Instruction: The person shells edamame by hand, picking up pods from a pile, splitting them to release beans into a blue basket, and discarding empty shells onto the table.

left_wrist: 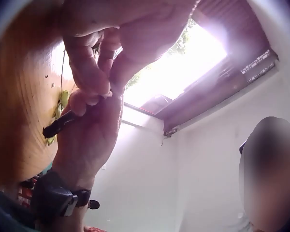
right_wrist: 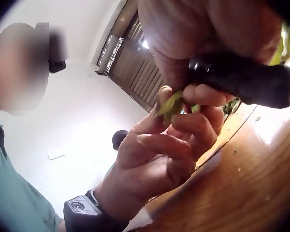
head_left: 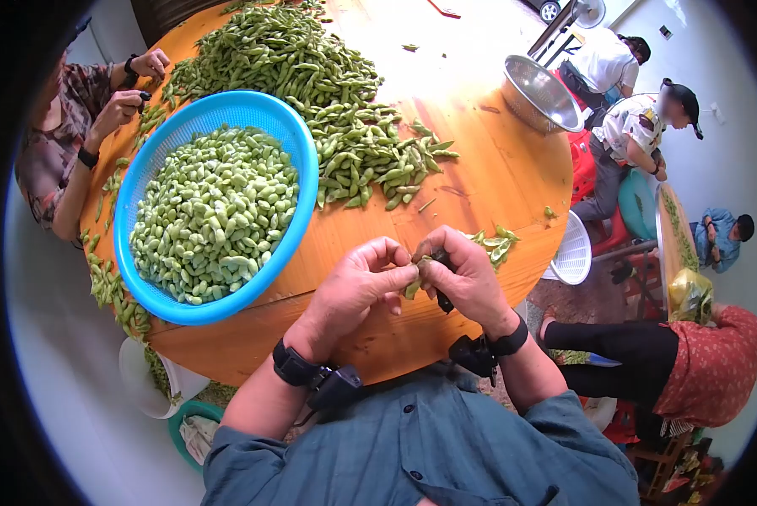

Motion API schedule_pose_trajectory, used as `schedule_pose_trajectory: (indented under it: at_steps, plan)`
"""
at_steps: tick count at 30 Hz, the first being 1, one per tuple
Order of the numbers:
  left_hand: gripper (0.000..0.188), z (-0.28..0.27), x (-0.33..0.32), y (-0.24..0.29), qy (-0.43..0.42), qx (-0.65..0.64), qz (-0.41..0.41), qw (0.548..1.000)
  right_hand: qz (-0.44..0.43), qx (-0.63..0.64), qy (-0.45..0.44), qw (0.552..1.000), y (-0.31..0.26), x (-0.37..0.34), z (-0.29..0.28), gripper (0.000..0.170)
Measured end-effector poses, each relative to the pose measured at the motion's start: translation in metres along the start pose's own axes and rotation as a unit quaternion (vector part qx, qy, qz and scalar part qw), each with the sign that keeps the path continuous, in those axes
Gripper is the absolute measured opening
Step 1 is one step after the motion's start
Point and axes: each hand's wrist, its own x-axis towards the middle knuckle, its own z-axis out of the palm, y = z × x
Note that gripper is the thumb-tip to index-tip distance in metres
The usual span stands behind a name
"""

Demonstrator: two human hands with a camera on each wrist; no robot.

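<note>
At the table's near edge, my left hand (head_left: 357, 287) pinches a green soybean pod (right_wrist: 170, 104) between thumb and fingers. My right hand (head_left: 467, 271) meets it at the pod, with thumb and fingertips right at the pod's end. Curled in the right hand's lower fingers is a short black handle (right_wrist: 246, 79); whatever it ends in is hidden by the hand. Left of my hands stands a blue basket (head_left: 308, 160) full of shelled green soybeans (head_left: 218, 211). A big heap of unshelled pods (head_left: 285, 63) lies behind it, spreading toward the table's middle.
Several emptied pods (head_left: 498, 244) lie right of my hands on the wooden table (head_left: 479, 169). A metal colander (head_left: 543, 93) sits at the right edge. Across the left side, another person's hands (head_left: 125, 110) work beside the heap. Other people sit and bend at the right.
</note>
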Motion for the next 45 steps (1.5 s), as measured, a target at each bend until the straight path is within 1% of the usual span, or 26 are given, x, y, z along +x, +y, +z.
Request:
schedule_pose_trajectory:
  at_steps: [1, 5, 7, 8, 10, 11, 13, 15, 17, 19, 21, 22, 25, 26, 27, 28, 29, 33, 36, 38, 39, 40, 41, 42, 44, 45]
  plan:
    - [0.017, 0.0, 0.001, -0.001, -0.011, -0.038, 0.005, 0.999, 0.0, -0.003, -0.001, 1.0, 0.001, -0.001, 0.0, 0.004]
    - [0.013, 0.002, 0.002, -0.003, -0.004, -0.051, 0.011, 0.999, -0.019, 0.0, 0.011, 1.0, 0.009, -0.001, 0.0, 0.005]
    - [0.011, 0.0, 0.005, -0.005, 0.032, -0.012, 0.023, 0.999, -0.026, 0.006, 0.023, 0.999, 0.008, -0.002, 0.0, 0.005]
    - [0.011, 0.003, 0.004, -0.005, 0.033, -0.012, 0.022, 0.999, -0.035, -0.01, 0.033, 0.999, 0.005, -0.002, 0.001, 0.006]
    - [0.012, 0.012, 0.004, -0.003, 0.11, 0.048, 0.071, 0.99, -0.046, -0.026, 0.045, 0.998, 0.002, -0.003, 0.001, 0.006]
    - [0.012, 0.011, 0.003, -0.002, 0.108, 0.05, 0.072, 0.99, -0.046, -0.054, 0.061, 0.996, 0.001, -0.003, -0.001, 0.007]
    - [0.013, 0.008, 0.001, -0.003, 0.15, 0.049, 0.077, 0.985, -0.047, -0.084, 0.079, 0.992, 0.0, -0.004, -0.003, 0.009]
    - [0.014, 0.012, -0.001, 0.0, 0.138, 0.029, 0.077, 0.987, -0.117, -0.171, 0.126, 0.97, 0.001, -0.005, -0.001, 0.012]
    - [0.014, 0.019, -0.004, 0.003, 0.122, 0.068, 0.016, 0.99, -0.131, -0.199, 0.14, 0.961, -0.001, -0.008, 0.001, 0.013]
    - [0.015, 0.019, -0.002, -0.005, 0.115, 0.089, 0.023, 0.989, -0.146, -0.226, 0.154, 0.951, 0.0, -0.011, 0.005, 0.014]
    - [0.018, 0.02, 0.0, -0.008, 0.103, 0.088, 0.017, 0.991, -0.199, -0.286, 0.17, 0.922, 0.003, -0.012, 0.01, 0.013]
    - [0.019, 0.016, 0.001, -0.01, 0.08, 0.076, 0.018, 0.994, -0.198, -0.267, 0.177, 0.926, 0.007, -0.012, 0.013, 0.012]
    - [0.018, 0.017, 0.002, -0.012, 0.102, 0.057, 0.027, 0.993, -0.191, -0.24, 0.194, 0.932, 0.013, -0.013, 0.019, 0.012]
    - [0.018, 0.018, 0.002, -0.012, 0.102, 0.058, 0.026, 0.993, -0.204, -0.247, 0.199, 0.926, 0.013, -0.013, 0.02, 0.013]
    - [0.018, 0.018, 0.001, -0.011, 0.112, 0.086, 0.037, 0.989, -0.204, -0.246, 0.201, 0.926, 0.012, -0.014, 0.02, 0.013]
    - [0.017, 0.019, 0.001, -0.011, 0.122, 0.114, 0.048, 0.985, -0.218, -0.271, 0.206, 0.915, 0.011, -0.015, 0.02, 0.013]
    - [0.017, 0.018, 0.001, -0.01, 0.122, 0.114, 0.047, 0.985, -0.232, -0.295, 0.21, 0.903, 0.009, -0.016, 0.02, 0.014]
    - [0.016, 0.018, 0.001, -0.009, 0.119, 0.079, 0.032, 0.989, -0.262, -0.308, 0.209, 0.891, 0.01, -0.014, 0.02, 0.015]
    - [0.016, 0.017, 0.001, -0.01, 0.108, 0.053, 0.036, 0.992, -0.259, -0.294, 0.216, 0.894, 0.017, -0.014, 0.023, 0.014]
    - [0.017, 0.016, 0.001, -0.008, 0.1, 0.046, 0.042, 0.993, -0.207, -0.205, 0.221, 0.931, 0.02, -0.014, 0.023, 0.01]
    - [0.017, 0.016, 0.0, -0.005, 0.094, 0.045, 0.034, 0.994, -0.209, -0.203, 0.222, 0.931, 0.019, -0.014, 0.022, 0.01]
    - [0.016, 0.017, 0.0, -0.004, 0.087, 0.044, 0.026, 0.995, -0.134, -0.126, 0.207, 0.961, 0.018, -0.014, 0.02, 0.009]
    - [0.016, 0.016, 0.0, -0.004, 0.087, 0.047, 0.027, 0.995, -0.058, -0.047, 0.189, 0.979, 0.017, -0.015, 0.016, 0.008]
    - [0.016, 0.015, 0.001, -0.007, 0.082, 0.045, 0.027, 0.995, -0.06, -0.045, 0.191, 0.979, 0.016, -0.015, 0.012, 0.008]
    - [0.016, 0.018, 0.001, -0.007, 0.076, 0.047, 0.026, 0.996, 0.001, 0.095, 0.132, 0.987, 0.012, -0.012, 0.0, 0.008]
    - [0.016, 0.021, 0.0, -0.005, 0.087, 0.042, 0.023, 0.995, -0.001, 0.097, 0.135, 0.986, 0.01, -0.012, -0.005, 0.008]
